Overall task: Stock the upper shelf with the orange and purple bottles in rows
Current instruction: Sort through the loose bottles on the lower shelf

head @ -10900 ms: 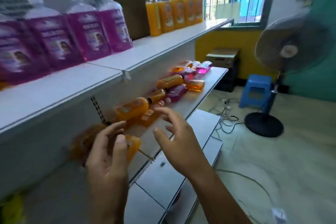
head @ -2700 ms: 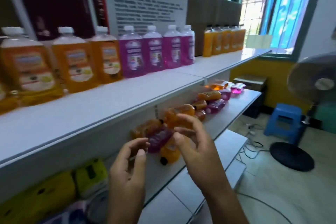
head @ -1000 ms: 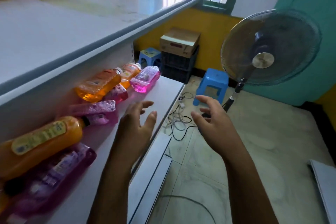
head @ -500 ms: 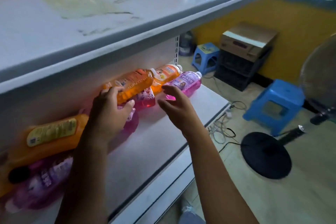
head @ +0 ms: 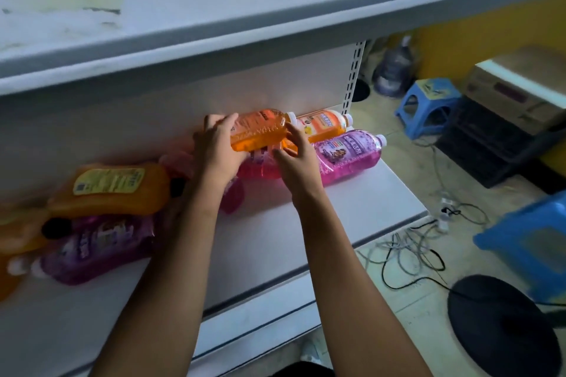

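An orange bottle lies on its side on top of the pile at the far end of the lower shelf. My left hand grips its bottom end and my right hand holds its neck end. Beneath it lie a purple bottle, a pink-purple bottle and another orange bottle. Nearer me an orange bottle rests on a purple bottle. The upper shelf spans the top of the view, bare where I see it.
A slotted shelf upright stands at the shelf end. On the floor to the right are two blue stools, cardboard boxes on black crates, loose cables, a fan base and a large water jug.
Both hands have closed around the top orange bottle; half a second ago the left only rested on it and the right was reaching. My head has tilted further down.
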Tool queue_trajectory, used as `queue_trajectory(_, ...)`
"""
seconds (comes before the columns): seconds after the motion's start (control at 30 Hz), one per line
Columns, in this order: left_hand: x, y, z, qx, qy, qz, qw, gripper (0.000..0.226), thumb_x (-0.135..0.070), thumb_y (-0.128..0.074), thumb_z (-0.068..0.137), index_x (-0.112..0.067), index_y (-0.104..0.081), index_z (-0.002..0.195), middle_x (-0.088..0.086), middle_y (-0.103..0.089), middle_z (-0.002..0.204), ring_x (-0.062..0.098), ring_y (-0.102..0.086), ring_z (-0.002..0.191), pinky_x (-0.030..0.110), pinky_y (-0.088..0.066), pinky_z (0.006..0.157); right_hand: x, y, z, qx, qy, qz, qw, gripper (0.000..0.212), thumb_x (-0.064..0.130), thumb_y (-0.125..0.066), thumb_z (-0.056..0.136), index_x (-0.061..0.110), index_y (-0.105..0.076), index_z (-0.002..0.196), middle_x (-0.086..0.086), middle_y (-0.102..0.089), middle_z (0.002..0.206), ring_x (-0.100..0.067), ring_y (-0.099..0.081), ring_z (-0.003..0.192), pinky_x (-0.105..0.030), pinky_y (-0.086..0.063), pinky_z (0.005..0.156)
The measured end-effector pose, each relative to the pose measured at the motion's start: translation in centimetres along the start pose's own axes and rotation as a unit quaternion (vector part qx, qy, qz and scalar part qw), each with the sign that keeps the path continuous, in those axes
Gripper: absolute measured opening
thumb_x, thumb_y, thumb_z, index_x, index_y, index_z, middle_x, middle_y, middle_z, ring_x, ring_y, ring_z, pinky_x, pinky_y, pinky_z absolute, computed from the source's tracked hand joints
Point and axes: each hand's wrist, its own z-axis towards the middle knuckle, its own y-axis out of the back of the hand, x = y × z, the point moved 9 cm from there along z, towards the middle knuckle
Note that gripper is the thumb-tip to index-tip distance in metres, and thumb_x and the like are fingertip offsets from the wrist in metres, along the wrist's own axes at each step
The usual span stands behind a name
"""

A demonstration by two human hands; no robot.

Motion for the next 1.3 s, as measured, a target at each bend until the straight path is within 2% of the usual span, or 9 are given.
queue_trajectory(0.3,-2.1,4.0,-6.4,-0.096,-0.023,-0.077,0.992,0.071,-0.013,-0.082,0.078,-0.008,-0.051,0.142,0.011,-0.050,0.141,0.022,-0.050,0.128,0.024,-0.037,0.101,1.2,0.6,-3.8,-0.006,0.125,0.035,0.992,0.070,-0.009,-0.064,0.087,0.014,-0.035,0.146,-0.016,-0.042,0.144,-0.026,-0.052,0.131,-0.051,-0.047,0.107)
queue_trajectory(0.47,-0.8,7.5,-11.2,-0.110,0.008,-0.188,0.976,0.065,-0.035,-0.077,0.080,-0.029,-0.051,0.140,-0.013,-0.052,0.132,0.000,-0.046,0.117,0.006,-0.035,0.086,5.5,-0.9,-5.9,0.046,0.208,0.049,0.976,0.073,-0.016,-0.066,0.084,0.019,-0.036,0.140,-0.018,-0.035,0.147,-0.033,-0.055,0.127,-0.054,-0.053,0.098)
queue_trajectory(0.63,3.6,12.1,-14.6,-0.114,0.067,-0.333,0.933,0.033,-0.040,-0.076,0.076,-0.047,-0.062,0.106,-0.039,-0.065,0.087,-0.019,-0.061,0.084,0.000,-0.046,0.063,9.7,-4.9,-10.0,0.112,0.301,-0.027,0.947,0.067,-0.001,-0.076,0.080,0.024,-0.049,0.135,-0.020,-0.041,0.139,-0.037,-0.048,0.130,-0.052,-0.051,0.100)
queue_trajectory(0.7,5.7,13.1,-16.2,-0.116,0.083,-0.341,0.929,0.021,-0.029,-0.073,0.088,-0.046,-0.061,0.093,-0.039,-0.061,0.071,-0.014,-0.061,0.073,0.001,-0.043,0.065,10.6,-7.3,-11.9,0.143,0.304,-0.014,0.942,0.061,0.005,-0.076,0.079,0.031,-0.052,0.129,-0.014,-0.042,0.140,-0.030,-0.049,0.131,-0.047,-0.053,0.099)
queue_trajectory(0.8,8.6,14.2,-19.6,-0.095,0.103,-0.318,0.938,0.025,-0.047,-0.075,0.078,-0.063,-0.059,0.091,-0.047,-0.060,0.085,-0.016,-0.056,0.092,0.010,-0.044,0.081,11.3,-11.4,-15.3,0.180,0.304,-0.014,0.935,0.056,0.007,-0.071,0.083,0.031,-0.053,0.130,-0.008,-0.039,0.142,-0.021,-0.045,0.133,-0.042,-0.053,0.101)
queue_trajectory(0.9,12.1,14.5,-23.1,-0.089,0.162,-0.404,0.896,0.038,-0.066,-0.070,0.073,-0.061,-0.060,0.109,-0.030,-0.068,0.108,0.005,-0.063,0.108,0.044,-0.052,0.097,12.0,-15.1,-18.5,0.210,0.308,-0.036,0.927,0.054,0.019,-0.062,0.079,0.036,-0.054,0.130,0.000,-0.037,0.140,0.002,-0.040,0.129,-0.020,-0.048,0.101)
queue_trajectory(1.07,15.0,16.4,-27.2,-0.078,0.192,-0.524,0.826,0.073,-0.085,-0.067,0.056,-0.053,-0.060,0.122,-0.014,-0.069,0.121,0.022,-0.067,0.111,0.047,-0.058,0.086,13.5,-19.5,-23.0,0.339,0.323,-0.088,0.879,0.066,0.014,-0.069,0.091,0.055,-0.043,0.135,0.014,-0.036,0.150,0.003,-0.037,0.136,-0.010,-0.044,0.098)
queue_trajectory(1.17,16.7,17.2,-29.4,-0.055,0.222,-0.600,0.766,0.073,-0.073,-0.072,0.064,-0.033,-0.062,0.124,0.004,-0.072,0.117,0.028,-0.071,0.102,0.041,-0.060,0.068,13.5,-21.0,-24.8,0.404,0.247,-0.049,0.879,0.067,0.016,-0.070,0.091,0.055,-0.040,0.137,0.021,-0.044,0.144,0.000,-0.049,0.129,-0.021,-0.053,0.095)
queue_trajectory(1.3,18.0,18.9,-31.4,-0.032,0.199,-0.610,0.766,0.081,-0.075,-0.076,0.057,-0.030,-0.063,0.123,0.007,-0.073,0.113,0.032,-0.072,0.100,0.037,-0.058,0.065,13.8,-23.8,-27.5,0.449,0.214,-0.070,0.865,0.076,0.023,-0.076,0.087,0.053,-0.033,0.143,0.027,-0.046,0.135,-0.002,-0.057,0.121,-0.030,-0.056,0.096)
